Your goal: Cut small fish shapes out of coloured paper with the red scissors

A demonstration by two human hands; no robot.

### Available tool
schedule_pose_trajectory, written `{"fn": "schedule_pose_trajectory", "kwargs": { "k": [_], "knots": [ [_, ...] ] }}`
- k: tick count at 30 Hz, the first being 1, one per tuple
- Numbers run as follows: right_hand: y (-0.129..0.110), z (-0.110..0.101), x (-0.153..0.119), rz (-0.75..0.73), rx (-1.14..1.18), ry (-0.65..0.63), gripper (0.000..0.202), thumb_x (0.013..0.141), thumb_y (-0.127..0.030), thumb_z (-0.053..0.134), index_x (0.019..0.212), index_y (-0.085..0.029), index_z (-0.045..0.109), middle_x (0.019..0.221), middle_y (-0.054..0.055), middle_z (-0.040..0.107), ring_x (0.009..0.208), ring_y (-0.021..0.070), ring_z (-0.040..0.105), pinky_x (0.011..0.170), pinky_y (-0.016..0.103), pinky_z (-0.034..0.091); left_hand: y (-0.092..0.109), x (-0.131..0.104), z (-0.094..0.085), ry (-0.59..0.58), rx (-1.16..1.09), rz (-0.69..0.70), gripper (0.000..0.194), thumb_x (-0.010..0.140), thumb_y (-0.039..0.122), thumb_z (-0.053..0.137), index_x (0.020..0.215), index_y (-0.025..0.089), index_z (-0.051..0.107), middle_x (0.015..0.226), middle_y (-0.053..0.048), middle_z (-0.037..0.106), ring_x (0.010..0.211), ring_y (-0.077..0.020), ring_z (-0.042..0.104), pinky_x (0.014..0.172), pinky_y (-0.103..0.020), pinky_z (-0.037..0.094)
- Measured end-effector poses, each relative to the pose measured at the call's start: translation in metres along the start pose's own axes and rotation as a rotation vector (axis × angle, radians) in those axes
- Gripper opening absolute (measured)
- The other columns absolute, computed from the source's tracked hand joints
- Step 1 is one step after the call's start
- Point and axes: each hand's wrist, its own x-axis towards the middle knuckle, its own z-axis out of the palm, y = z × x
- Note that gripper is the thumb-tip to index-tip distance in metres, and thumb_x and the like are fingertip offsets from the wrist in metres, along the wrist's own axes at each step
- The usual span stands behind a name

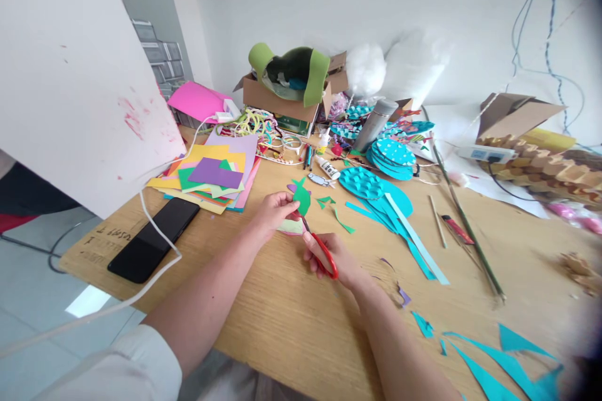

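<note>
My left hand point(276, 213) pinches a small green paper cutout point(302, 199) by its lower left edge, near the middle of the wooden table. Red-handled scissors point(328, 255) are in my right hand point(332, 257), with their blades pointing up and left toward the cutout's lower edge. Under the blades lies a pale green paper piece point(290, 226) with a pinkish edge. Green scraps point(345, 222) rest just right of the cutout. Whether the blades touch the green paper is too small to tell.
Colored paper sheets point(216, 172) and a black phone point(154, 241) are at the left, crossed by a white cable point(157, 232). Turquoise ovals and strips point(409, 235) lie right, with a glue bottle point(328, 168) behind. Turquoise scraps point(489, 376) sit at the front right.
</note>
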Motion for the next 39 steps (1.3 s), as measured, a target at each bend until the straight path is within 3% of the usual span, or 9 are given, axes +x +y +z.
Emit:
{"fn": "schedule_pose_trajectory", "kwargs": {
  "k": [6, 26, 34, 39],
  "knots": [
    [-0.001, -0.001, 0.001, 0.019, -0.016, -0.018, 0.058, 0.078, -0.071, 0.052, 0.058, -0.016, 0.053, 0.044, -0.002, 0.053, 0.034, 0.0074, 0.047, 0.034, 0.018, 0.031, 0.001, 0.001, -0.002, 0.038, 0.035, 0.016, 0.02, 0.066, 0.025, 0.075, 0.067, 0.013, 0.059, 0.06, 0.0, 0.063, 0.051, -0.0101, 0.059, 0.056, -0.023, 0.048],
    [-0.001, -0.002, 0.0, 0.061, -0.058, -0.032, 0.059, 0.078, -0.072, 0.053, 0.058, -0.017, 0.052, 0.043, -0.002, 0.052, 0.033, 0.0069, 0.046, 0.034, 0.018, 0.032, 0.012, -0.007, 0.003, -0.107, 0.103, -0.025, 0.01, 0.07, 0.019, 0.069, 0.067, 0.014, 0.061, 0.064, -0.002, 0.065, 0.056, -0.0104, 0.06, 0.059, -0.023, 0.048],
    [-0.004, -0.005, -0.003, 0.056, -0.097, -0.064, 0.057, 0.079, -0.07, 0.054, 0.057, -0.017, 0.053, 0.045, -0.002, 0.053, 0.034, 0.0073, 0.047, 0.036, 0.019, 0.033, 0.013, -0.005, 0.0, -0.073, 0.111, -0.002, 0.013, 0.07, 0.019, 0.07, 0.064, 0.013, 0.059, 0.06, 0.0, 0.062, 0.053, -0.0099, 0.058, 0.057, -0.023, 0.049],
    [-0.003, -0.005, -0.003, 0.052, -0.095, -0.062, 0.057, 0.079, -0.07, 0.054, 0.057, -0.017, 0.053, 0.044, -0.002, 0.053, 0.034, 0.0073, 0.047, 0.036, 0.019, 0.033, 0.013, -0.007, 0.001, -0.111, 0.102, -0.032, 0.014, 0.069, 0.02, 0.071, 0.064, 0.013, 0.059, 0.06, -0.002, 0.064, 0.054, -0.011, 0.061, 0.058, -0.024, 0.051]
  ]
}}
